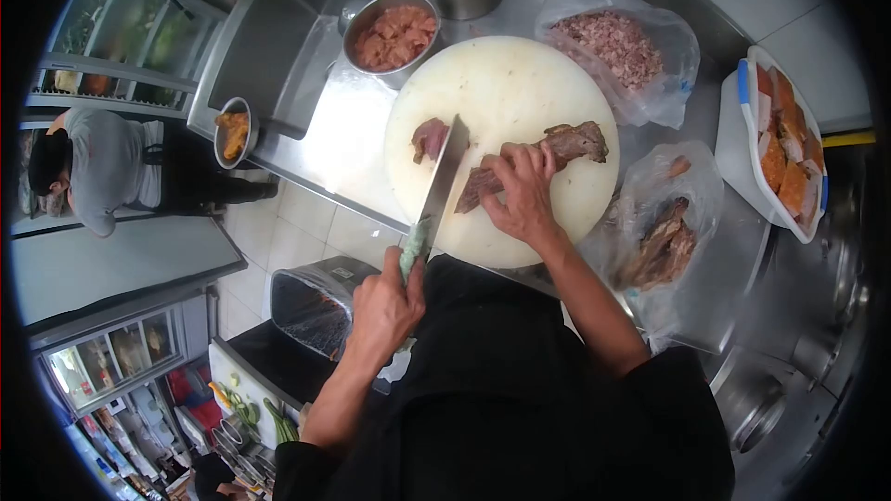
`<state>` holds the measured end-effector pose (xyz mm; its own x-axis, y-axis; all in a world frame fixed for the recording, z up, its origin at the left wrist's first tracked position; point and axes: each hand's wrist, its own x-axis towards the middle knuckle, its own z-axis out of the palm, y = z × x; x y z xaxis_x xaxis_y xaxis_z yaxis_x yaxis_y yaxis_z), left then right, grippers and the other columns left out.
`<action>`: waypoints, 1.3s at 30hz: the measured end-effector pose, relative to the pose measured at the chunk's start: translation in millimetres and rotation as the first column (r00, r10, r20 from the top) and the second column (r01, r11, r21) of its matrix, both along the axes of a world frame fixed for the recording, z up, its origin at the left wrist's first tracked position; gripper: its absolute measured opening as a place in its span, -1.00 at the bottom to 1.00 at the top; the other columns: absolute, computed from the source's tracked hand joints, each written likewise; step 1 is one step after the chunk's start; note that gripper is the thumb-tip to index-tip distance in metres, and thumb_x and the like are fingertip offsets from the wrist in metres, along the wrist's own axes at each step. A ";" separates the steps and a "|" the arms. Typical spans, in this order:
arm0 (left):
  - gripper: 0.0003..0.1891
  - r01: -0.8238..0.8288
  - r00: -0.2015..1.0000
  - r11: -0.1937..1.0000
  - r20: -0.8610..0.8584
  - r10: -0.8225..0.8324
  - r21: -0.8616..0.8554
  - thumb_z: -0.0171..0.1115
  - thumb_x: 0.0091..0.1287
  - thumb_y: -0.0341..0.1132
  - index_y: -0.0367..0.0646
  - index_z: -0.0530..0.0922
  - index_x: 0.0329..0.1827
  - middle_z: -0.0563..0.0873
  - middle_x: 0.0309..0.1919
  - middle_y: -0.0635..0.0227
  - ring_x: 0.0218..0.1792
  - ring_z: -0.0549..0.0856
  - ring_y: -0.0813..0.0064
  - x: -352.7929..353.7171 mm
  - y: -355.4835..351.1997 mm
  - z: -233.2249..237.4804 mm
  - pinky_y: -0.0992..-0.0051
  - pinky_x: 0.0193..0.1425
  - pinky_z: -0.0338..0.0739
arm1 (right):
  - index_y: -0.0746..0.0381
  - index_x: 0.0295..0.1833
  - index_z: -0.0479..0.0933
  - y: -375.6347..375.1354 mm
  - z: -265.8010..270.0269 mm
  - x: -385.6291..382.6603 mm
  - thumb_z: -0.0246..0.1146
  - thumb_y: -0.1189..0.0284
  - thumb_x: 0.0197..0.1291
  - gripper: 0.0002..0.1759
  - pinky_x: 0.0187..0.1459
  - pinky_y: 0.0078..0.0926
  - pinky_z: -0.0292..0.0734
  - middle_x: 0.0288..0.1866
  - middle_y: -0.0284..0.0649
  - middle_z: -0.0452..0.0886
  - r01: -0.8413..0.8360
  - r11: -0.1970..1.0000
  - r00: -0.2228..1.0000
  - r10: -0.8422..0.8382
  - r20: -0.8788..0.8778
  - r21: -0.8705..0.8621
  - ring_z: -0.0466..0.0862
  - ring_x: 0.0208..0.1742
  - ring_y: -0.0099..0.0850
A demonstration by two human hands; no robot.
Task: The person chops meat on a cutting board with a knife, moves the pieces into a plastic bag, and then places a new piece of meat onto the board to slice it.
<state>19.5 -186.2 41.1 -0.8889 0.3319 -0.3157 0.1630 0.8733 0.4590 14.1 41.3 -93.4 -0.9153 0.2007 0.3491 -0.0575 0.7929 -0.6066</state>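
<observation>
My left hand is closed around the green-wrapped handle of a knife, whose wide blade points up across the board. With bent fingers, my right hand grips a long dark piece of cooked meat on the round white cutting board. The meat's left end lies just right of the blade, with a gap between them. On the blade's other side sits a smaller reddish cut piece of meat. To the right of the board, a clear plastic bag holds more dark meat.
Behind the board are a steel bowl of raw meat pieces, another steel pot and a bag of minced meat. A white tub of browned meat slabs stands right. A lined bin is below left; another person bends beyond the sink.
</observation>
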 end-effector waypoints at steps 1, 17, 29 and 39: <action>-0.75 0.030 0.999 0.999 -0.035 -0.031 -0.025 0.16 0.51 -0.19 -0.20 0.42 -0.03 0.62 -0.59 -0.30 -0.47 0.64 -0.40 -1.6 4.0 -0.1 -0.23 -0.32 0.51 | 0.07 0.04 0.59 -0.7 0.4 -0.7 0.35 0.24 0.05 -0.60 0.53 0.23 -0.10 0.06 -0.14 0.47 0.016 1.000 1.000 -0.016 -0.010 0.004 0.41 0.26 -0.13; -0.77 0.208 0.976 0.966 -0.030 -0.215 -0.152 0.20 0.46 -0.26 -0.26 0.42 -0.17 0.62 -0.68 -0.12 -0.61 0.66 -0.21 -2.0 6.7 11.5 -0.07 -0.52 0.55 | 0.06 -0.02 0.63 -5.4 -0.9 -4.2 0.40 0.23 -0.03 -0.60 0.52 0.15 -0.06 0.03 -0.18 0.50 0.065 0.994 0.998 -0.065 0.000 -0.088 0.43 0.24 -0.17; -0.75 0.206 0.977 0.964 -0.027 -0.213 -0.170 0.23 0.43 -0.23 -0.27 0.47 -0.19 0.63 -0.66 -0.16 -0.58 0.69 -0.19 -9.2 14.4 -17.3 -0.07 -0.45 0.60 | 0.06 -0.07 0.60 -7.7 -0.3 -3.1 0.39 0.27 -0.09 -0.61 0.50 0.12 -0.04 0.04 -0.20 0.52 0.082 0.992 0.997 -0.081 0.013 -0.097 0.45 0.24 -0.20; -0.66 0.274 0.887 0.953 -0.418 -0.198 0.129 0.21 0.43 -0.20 -0.34 0.59 0.04 0.69 -0.53 -0.19 -0.41 0.70 -0.33 -114.4 112.1 -71.6 -0.06 -0.19 0.63 | 0.12 -0.01 0.54 -3.9 -0.3 -4.5 0.35 0.27 0.00 -0.60 0.48 0.12 -0.01 0.04 -0.20 0.52 0.058 0.994 0.998 -0.061 -0.028 -0.090 0.44 0.26 -0.19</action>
<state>-95.0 -74.2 -30.5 -0.8149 0.5649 0.1300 0.5548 0.6951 0.4573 9.6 37.3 -93.7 -0.8899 0.2862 0.3551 -0.0315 0.7381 -0.6739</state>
